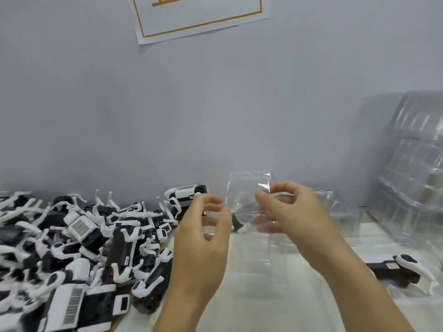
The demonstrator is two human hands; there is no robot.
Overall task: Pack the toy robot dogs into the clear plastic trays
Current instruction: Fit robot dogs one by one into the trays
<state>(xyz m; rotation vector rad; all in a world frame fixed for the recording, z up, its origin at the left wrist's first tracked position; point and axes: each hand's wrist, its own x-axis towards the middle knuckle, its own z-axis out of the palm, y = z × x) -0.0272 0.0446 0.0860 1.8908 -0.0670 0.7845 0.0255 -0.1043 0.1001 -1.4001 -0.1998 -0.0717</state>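
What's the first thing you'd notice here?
Probably the big heap of black-and-white toy robot dogs piled on the left of the table. Next, the left hand and right hand in the middle, both pinching a clear plastic tray held up in the air. More stacked clear trays stand at the right.

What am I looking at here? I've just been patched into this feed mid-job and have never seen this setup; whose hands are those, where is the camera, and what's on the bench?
There is no machine: a person works bare-handed, and the single picture comes from a wide-angle camera on their head, looking forward and down. The left hand and right hand together hold up a clear plastic tray, fingers pinching its edges. To the left lies a heap of black-and-white toy robot dogs, waiting to be packed. At the right edge one more toy dog lies apart, and behind it stands a tall stack of clear trays. A paper sign hangs on the wall.
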